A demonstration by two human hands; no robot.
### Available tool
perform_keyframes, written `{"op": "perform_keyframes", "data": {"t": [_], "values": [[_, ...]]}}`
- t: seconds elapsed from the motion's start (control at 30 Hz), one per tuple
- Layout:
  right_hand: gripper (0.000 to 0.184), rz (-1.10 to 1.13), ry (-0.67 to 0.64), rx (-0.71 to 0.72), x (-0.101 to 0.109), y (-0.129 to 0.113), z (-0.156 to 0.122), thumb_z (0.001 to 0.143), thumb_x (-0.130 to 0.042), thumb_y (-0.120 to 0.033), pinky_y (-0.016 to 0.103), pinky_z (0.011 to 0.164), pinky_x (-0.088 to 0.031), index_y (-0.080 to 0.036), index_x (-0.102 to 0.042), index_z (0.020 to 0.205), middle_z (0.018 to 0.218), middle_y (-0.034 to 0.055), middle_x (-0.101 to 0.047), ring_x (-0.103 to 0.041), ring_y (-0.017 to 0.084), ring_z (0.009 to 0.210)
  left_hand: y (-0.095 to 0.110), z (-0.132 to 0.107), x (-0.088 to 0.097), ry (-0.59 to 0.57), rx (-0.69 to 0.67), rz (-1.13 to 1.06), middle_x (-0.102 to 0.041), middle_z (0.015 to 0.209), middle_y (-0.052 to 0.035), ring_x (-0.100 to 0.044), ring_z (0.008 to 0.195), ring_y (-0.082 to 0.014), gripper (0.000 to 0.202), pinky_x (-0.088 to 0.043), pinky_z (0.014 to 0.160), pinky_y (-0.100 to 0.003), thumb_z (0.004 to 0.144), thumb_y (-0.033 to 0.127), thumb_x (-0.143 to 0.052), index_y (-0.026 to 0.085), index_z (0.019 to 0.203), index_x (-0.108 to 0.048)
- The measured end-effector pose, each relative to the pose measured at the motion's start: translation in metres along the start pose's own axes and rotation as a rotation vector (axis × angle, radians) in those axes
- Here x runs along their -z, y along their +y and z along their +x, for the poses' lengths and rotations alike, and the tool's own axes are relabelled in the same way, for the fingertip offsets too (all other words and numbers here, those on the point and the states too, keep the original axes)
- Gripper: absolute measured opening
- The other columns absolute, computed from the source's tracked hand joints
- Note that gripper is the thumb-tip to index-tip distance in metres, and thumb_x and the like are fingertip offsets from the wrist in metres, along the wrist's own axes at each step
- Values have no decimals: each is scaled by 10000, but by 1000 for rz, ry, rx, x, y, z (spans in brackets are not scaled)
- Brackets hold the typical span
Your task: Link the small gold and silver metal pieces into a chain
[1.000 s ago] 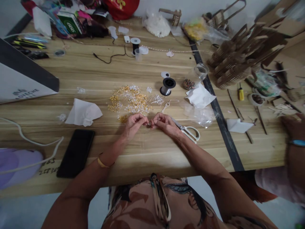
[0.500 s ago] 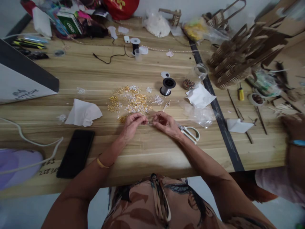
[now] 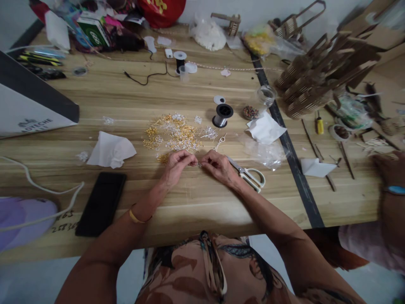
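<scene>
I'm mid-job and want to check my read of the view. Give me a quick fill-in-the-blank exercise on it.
1. Of the left hand and the right hand, the scissors lie closer to the ____ one.
2. The small loose pieces heaped beyond the hands are silver and ____ in colour.
3. The phone lies on the person's ____ side.
4. The spool nearest the hands has ____ ends.

Missing words: right; gold; left; black.

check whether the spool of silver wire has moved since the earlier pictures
No. The spool of silver wire stands in the same spot, left of the dark strip, with no visible shift toward or away from it.
</scene>
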State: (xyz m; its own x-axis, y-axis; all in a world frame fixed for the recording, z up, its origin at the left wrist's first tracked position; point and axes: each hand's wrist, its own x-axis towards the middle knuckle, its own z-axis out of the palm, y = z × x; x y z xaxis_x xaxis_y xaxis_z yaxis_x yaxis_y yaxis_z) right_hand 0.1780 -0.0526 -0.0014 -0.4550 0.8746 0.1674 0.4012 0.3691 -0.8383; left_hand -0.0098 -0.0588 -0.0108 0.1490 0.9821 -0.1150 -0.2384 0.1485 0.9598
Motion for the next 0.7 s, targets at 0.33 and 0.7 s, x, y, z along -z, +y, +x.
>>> {"op": "perform_keyframes", "data": {"t": [0.33,0.7], "values": [[139,-385,5,214,4,5,-5,958,-446,-246,286,706,-478,-197,-566,1010,1074,106,-533,-559,180,871,2,0,-2,48,20,189,-657,660,-2,-571,627,-113,158,-472,637,-242,644,268,-775,151,670,-672],[188,-527,-65,292,-2,-1,-10,975,-424,-245,249,596,-469,-199,-547,1108,1158,129,-597,-615,173,880,-4,-1,-4,-32,-44,311,-663,679,-19,-596,631,-126,116,-490,627,-245,629,186,-749,148,688,-655]]}}
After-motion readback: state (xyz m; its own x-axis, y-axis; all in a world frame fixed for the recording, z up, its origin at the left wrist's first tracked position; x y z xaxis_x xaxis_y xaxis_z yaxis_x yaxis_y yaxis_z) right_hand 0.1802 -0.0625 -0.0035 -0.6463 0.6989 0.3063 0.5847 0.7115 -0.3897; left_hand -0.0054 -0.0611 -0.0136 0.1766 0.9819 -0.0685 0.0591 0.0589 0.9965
